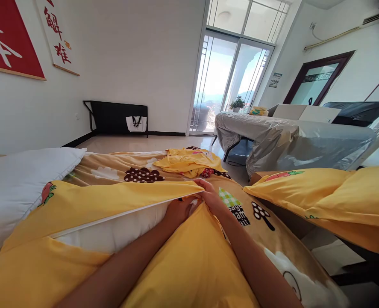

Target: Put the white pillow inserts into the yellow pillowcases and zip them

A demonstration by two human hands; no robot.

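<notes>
A yellow pillowcase (121, 194) with a red carrot print lies open along one side in front of me. Through its long opening shows a white pillow (112, 233). My left hand (183, 209) reaches into the opening and is closed on a white corner of the pillow, its fingertips partly hidden by cloth. My right hand (211, 196) pinches the pillowcase's edge at the far end of the opening, with the thumb and fingers closed on the fabric. Both hands are close together, nearly touching.
Under the pillowcase spreads a brown patterned blanket (250, 201). Crumpled yellow cloth (189, 160) lies beyond my hands. A white pillow (22, 179) is at left, a filled yellow pillow (336, 188) at right. Farther off stands a plastic-covered table (272, 137).
</notes>
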